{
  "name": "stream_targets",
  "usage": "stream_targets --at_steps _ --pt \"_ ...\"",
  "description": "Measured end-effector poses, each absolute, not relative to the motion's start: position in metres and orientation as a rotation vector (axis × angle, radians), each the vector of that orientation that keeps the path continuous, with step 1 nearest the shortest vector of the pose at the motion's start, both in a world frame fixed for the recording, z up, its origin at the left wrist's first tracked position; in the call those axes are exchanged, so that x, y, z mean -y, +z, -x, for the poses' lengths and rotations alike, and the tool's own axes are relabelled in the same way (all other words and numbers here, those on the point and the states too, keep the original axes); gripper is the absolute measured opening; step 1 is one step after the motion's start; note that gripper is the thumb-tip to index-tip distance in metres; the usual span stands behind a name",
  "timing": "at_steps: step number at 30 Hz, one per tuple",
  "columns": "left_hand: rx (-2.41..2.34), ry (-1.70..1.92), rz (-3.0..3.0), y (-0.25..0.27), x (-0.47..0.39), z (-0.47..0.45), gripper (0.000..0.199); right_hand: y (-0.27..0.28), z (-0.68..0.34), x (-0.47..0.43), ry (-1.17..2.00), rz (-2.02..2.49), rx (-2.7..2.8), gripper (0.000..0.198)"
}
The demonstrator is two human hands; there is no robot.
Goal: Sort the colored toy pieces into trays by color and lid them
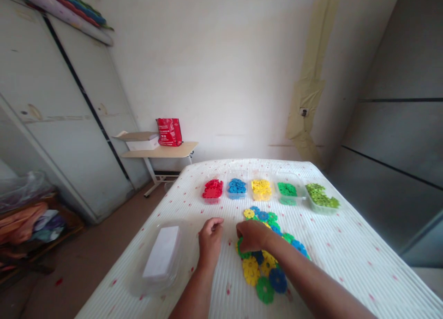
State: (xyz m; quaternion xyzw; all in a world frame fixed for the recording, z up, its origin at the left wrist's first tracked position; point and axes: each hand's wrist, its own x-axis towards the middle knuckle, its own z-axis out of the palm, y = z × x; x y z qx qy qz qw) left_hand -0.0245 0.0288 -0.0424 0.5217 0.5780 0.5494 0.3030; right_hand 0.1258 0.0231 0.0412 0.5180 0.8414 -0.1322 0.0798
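A loose spread of flower-shaped plastic interlocking discs in green, yellow and blue lies on the table. Over its left edge is my right hand (254,236), its fingers pinched downward at a green disc (244,251). Partly hidden under that hand and forearm are more discs. Near the front of the spread lie a yellow disc (251,270), a blue disc (278,280) and another green disc (265,290). Just left of them my left hand (210,239) hovers with curled fingers and the thumb close to them; whatever they may hold is hidden.
Clear tubs in a row hold red pieces (212,189), blue pieces (237,186), yellow pieces (261,189), green pieces (287,189) and light-green pieces (321,195). A clear plastic container (136,284) with a white block (162,252) sits at left. Behind is a side table (176,151) with a red bag (169,132).
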Motion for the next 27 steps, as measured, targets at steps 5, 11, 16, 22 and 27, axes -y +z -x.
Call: stream_targets --at_steps 5,11,16,22,27 --pt "-1.522 1.466 -1.377 -0.043 -0.029 0.024 0.021 0.038 -0.137 -0.026 -0.430 -1.567 -2.595 0.033" --pt "-1.520 1.485 -1.357 -0.044 -0.030 0.024 0.021 0.028 -0.156 -0.030 -0.457 -1.655 -2.595 0.036" --pt "-1.516 1.472 -1.369 -0.046 -0.031 0.024 0.022 0.026 -0.161 -0.024 -0.425 -1.725 -2.616 0.028" --pt "-1.526 1.457 -1.392 -0.049 -0.032 0.026 0.025 0.030 -0.169 -0.016 -0.569 -1.757 -2.752 0.018" --pt "-1.532 1.463 -1.400 -0.051 -0.035 0.028 0.026 0.048 -0.204 -0.022 -0.739 -1.892 -2.792 0.013"
